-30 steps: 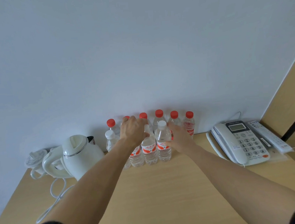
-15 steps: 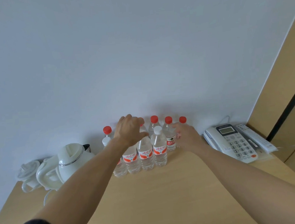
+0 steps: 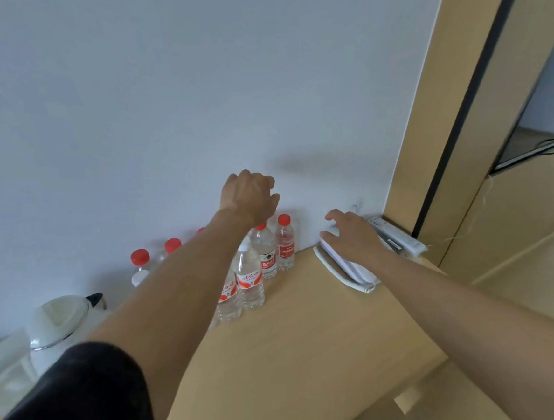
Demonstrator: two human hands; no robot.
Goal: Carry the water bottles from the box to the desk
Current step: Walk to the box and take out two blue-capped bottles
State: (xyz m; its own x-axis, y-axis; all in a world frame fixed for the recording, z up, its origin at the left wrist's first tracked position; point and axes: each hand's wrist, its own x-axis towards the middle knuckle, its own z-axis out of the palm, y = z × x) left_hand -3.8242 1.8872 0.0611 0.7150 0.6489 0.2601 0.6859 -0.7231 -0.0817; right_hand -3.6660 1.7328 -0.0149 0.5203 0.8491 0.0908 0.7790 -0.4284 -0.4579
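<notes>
the water bottles (image 3: 250, 278) stand upright in a cluster on the desk (image 3: 295, 334), pushed back against the white wall (image 3: 161, 103), red caps in the rear row and white caps in front. the left arm crosses over the middle of the cluster and hides several of them, so only caps or slivers of those show. the left hand (image 3: 249, 195) hangs above the rear bottles with its back to me; the fingers curl downward, loosely, and nothing shows in them, though the fingertips are out of sight. the right hand (image 3: 354, 237) is spread, fingers released, over the white telephone (image 3: 346, 270), covering its keypad; i cannot tell whether it touches it. a white remote (image 3: 400, 238) lies just beyond, partly behind that hand. at the far left a white kettle (image 3: 59, 319) sits blurred, its base cut off by the dark sleeve (image 3: 85, 407). a second pale object beside it is too smeared to name. the box is not in sight.
</notes>
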